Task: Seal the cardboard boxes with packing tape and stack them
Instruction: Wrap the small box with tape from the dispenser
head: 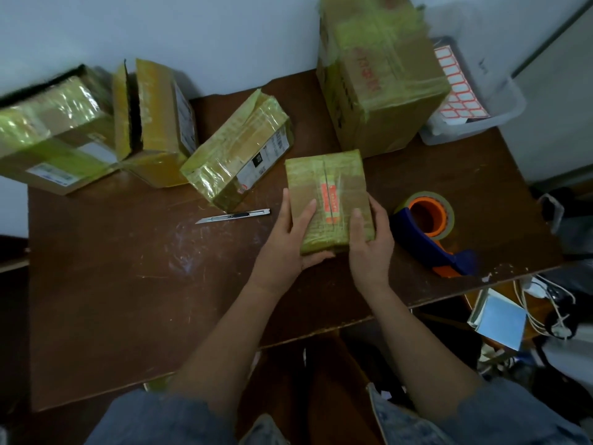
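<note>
Both hands hold a small box at mid-frame; nothing is stacked yet.
Largest, the tall taped box [382, 75] stands upper right; three boxes upper left lie apart, one [154, 120] gaping open. Left hand [290, 239] and right hand [369, 242] curl their fingers round the small box [327, 200], its centre seam seemingly untaped; tape dispenser [430, 226] waits just right.

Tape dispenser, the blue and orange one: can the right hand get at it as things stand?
Probably yes, once it lets go. The right hand grips the small taped cardboard box, and the blue and orange tape dispenser lies just beside it on the brown table, nothing between.
</note>
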A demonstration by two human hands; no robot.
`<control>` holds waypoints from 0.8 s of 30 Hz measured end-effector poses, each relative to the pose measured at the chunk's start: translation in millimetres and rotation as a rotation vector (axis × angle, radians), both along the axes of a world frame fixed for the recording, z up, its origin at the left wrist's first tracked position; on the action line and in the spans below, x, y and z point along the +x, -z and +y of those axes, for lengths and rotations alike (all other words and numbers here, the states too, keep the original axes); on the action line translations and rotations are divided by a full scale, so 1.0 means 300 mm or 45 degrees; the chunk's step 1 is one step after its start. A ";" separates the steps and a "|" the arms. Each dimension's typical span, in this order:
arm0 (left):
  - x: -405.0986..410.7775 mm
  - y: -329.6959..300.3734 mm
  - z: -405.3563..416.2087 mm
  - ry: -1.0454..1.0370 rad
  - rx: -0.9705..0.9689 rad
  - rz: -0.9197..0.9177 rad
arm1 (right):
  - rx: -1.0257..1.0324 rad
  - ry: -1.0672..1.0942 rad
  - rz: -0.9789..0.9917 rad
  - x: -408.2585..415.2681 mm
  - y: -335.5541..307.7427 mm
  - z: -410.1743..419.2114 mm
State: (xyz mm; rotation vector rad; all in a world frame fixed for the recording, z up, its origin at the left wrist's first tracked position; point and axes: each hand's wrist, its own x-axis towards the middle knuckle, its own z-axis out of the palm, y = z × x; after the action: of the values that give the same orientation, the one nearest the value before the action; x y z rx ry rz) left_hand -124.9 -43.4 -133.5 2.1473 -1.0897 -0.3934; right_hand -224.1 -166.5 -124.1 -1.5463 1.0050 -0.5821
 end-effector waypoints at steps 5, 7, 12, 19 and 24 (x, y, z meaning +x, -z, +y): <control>0.024 -0.091 0.075 0.068 0.263 0.222 | 0.129 -0.233 0.159 -0.048 -0.092 0.016; 0.010 -0.105 0.078 -0.054 0.146 0.286 | 0.073 -0.311 0.223 -0.048 -0.093 0.042; -0.029 -0.089 0.063 -0.215 -0.017 0.232 | -0.066 -0.350 0.347 -0.046 -0.089 0.051; -0.038 -0.106 0.067 -0.274 -0.071 0.331 | -0.075 -0.560 0.358 -0.090 -0.108 -0.004; -0.005 -0.127 0.104 -0.150 -0.089 0.842 | 0.201 -0.632 0.307 -0.125 -0.133 -0.073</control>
State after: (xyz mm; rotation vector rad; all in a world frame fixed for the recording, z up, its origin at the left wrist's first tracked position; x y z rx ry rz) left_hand -126.3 -12.0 -95.5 1.7992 -0.5849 -0.9120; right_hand -261.5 -188.2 -84.3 -1.6677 0.7772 0.0300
